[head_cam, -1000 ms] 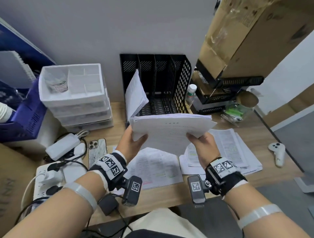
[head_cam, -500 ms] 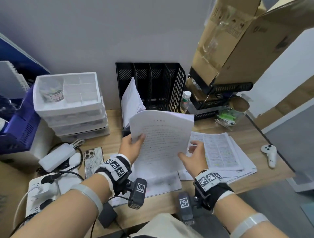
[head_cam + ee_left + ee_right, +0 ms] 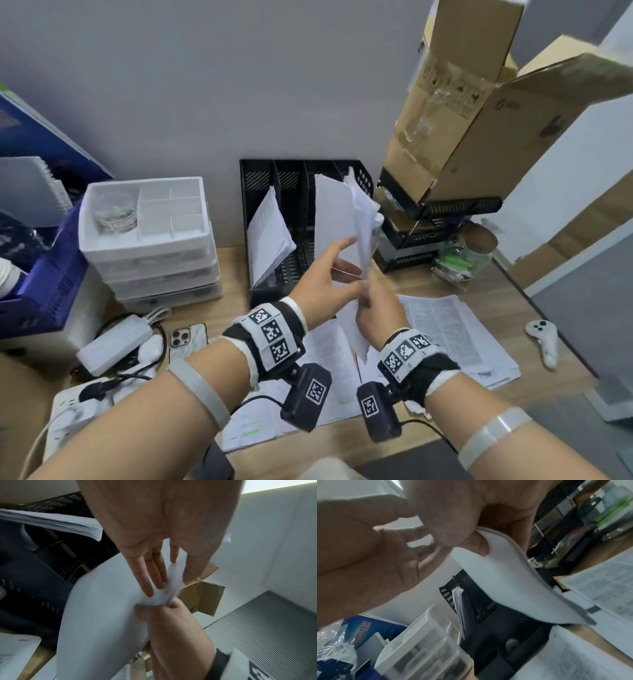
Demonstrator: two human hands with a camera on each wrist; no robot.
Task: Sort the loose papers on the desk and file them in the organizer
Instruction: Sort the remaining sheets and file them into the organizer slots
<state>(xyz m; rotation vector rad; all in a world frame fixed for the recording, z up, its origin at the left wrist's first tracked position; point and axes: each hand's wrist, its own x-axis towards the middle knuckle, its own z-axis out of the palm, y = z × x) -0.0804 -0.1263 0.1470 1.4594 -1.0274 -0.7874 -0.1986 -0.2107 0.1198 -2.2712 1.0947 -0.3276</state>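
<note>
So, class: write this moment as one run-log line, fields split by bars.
left hand: open, flat against paper sheaf | right hand: pinches sheaf's lower edge | sheaf: upright before black organizer, not filed | more papers: on desk

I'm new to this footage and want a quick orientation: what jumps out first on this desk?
At centre, both hands raise a sheaf of white papers on edge before the black organizer at the wall: the right hand pinches it, the left hand lies flat against it. An open cardboard box looms upper right. Printed pages cover the desk below.
</note>
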